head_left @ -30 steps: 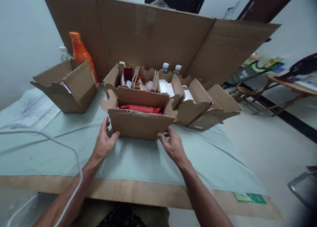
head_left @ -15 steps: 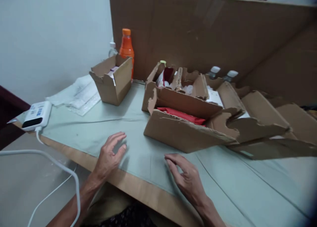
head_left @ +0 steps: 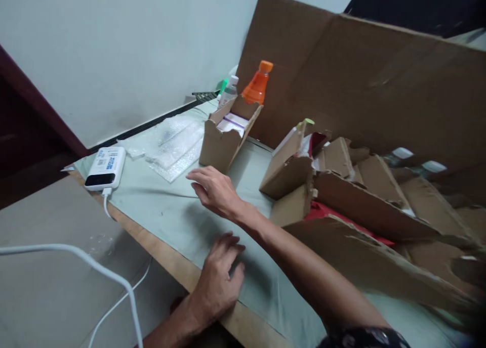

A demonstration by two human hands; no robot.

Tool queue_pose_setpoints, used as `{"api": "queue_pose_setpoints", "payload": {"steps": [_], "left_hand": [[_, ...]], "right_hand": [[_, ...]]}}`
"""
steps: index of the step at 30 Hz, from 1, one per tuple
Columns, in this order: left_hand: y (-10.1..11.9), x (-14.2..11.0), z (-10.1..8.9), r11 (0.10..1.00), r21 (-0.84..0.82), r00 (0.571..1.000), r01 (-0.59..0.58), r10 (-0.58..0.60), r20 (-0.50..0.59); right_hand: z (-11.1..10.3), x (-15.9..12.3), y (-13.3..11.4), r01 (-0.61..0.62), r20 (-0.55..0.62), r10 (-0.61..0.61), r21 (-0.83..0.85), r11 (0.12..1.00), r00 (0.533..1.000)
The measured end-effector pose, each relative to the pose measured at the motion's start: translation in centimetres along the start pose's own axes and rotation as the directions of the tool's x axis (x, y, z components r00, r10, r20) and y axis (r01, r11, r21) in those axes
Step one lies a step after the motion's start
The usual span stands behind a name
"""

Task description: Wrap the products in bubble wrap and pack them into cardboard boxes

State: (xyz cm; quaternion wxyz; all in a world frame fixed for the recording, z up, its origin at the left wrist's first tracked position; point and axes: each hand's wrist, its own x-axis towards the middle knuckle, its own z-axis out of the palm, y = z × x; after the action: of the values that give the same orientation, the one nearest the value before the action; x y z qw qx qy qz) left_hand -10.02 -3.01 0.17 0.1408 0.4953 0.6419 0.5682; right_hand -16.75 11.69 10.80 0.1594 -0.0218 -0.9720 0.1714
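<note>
My right hand (head_left: 214,188) is stretched out over the pale green cloth (head_left: 152,196), its fingers apart and holding nothing. It is nearest to the clear bubble-wrap bags (head_left: 178,148) and a small cardboard box (head_left: 217,148) with white and purple packs (head_left: 232,124) inside. Closer to the table's front edge, my left hand (head_left: 222,274) hovers with bent, spread fingers and nothing in them. To its right stands a long cardboard box (head_left: 353,252) with a red packet (head_left: 341,219) in it.
A white power bank (head_left: 106,168) with a cable lies at the left table corner. An orange bottle (head_left: 258,82) and a clear bottle (head_left: 230,90) stand behind the small box. More cardboard boxes (head_left: 284,171) fill the right, before a tall cardboard panel (head_left: 341,70).
My right hand has reached left and forward, toward the bags and the small box. My left hand stays near the front edge. The view has turned left and tilted.
</note>
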Motion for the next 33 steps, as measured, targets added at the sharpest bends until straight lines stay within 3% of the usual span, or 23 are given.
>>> {"api": "queue_pose_setpoints", "payload": {"steps": [6,12,15,18,20,23,25,27,29,31,33], "left_hand": [[-0.2,-0.2,0.3,0.997,-0.079,0.998,0.013,-0.008,0.063],[-0.1,0.6,0.1,0.966,-0.24,0.993,0.099,-0.081,0.081],[0.0,0.8,0.0,0.95,-0.276,0.988,0.145,-0.121,0.1],[-0.4,0.2,0.2,0.956,-0.268,0.991,0.123,-0.106,0.077],[-0.8,-0.4,0.3,0.947,-0.291,0.991,0.137,-0.131,0.039],[-1.3,-0.6,0.0,0.837,-0.478,0.945,0.266,-0.323,-0.039],[-1.2,0.0,-0.6,0.645,-0.702,0.877,0.301,-0.477,-0.062],[-0.9,1.0,-1.7,0.382,-0.888,0.809,0.256,-0.587,-0.019],[-0.7,2.1,-3.1,0.149,-0.968,0.771,0.203,-0.634,0.065],[-0.6,2.9,-4.6,0.022,-0.979,0.754,0.201,-0.642,0.14],[-0.6,3.3,-5.9,-0.018,-0.963,0.724,0.268,-0.656,0.214]], "right_hand": [[5.9,12.2,-1.1,0.177,0.245,-0.143,-0.123,0.977,0.959],[11.9,18.3,-1.4,0.196,0.335,-0.113,-0.223,0.955,0.935],[12.3,19.4,-1.1,0.172,0.307,-0.099,-0.22,0.96,0.947],[10.3,19.0,-1.1,0.098,0.125,-0.075,-0.185,0.978,0.989],[8.0,17.6,-1.2,0.057,0.009,-0.057,-0.125,0.99,0.998],[4.1,13.0,-1.9,0.088,-0.142,-0.083,0.026,0.996,0.986],[1.8,8.3,-2.7,0.144,-0.266,-0.101,0.147,0.979,0.959],[-0.2,2.7,-3.7,0.179,-0.371,-0.074,0.258,0.949,0.926],[-1.8,-3.2,-4.9,0.126,-0.386,0.014,0.336,0.933,0.923],[-3.1,-9.0,-5.9,0.023,-0.365,0.141,0.41,0.912,0.92],[-4.1,-14.4,-6.8,-0.083,-0.334,0.276,0.491,0.867,0.901]]}}
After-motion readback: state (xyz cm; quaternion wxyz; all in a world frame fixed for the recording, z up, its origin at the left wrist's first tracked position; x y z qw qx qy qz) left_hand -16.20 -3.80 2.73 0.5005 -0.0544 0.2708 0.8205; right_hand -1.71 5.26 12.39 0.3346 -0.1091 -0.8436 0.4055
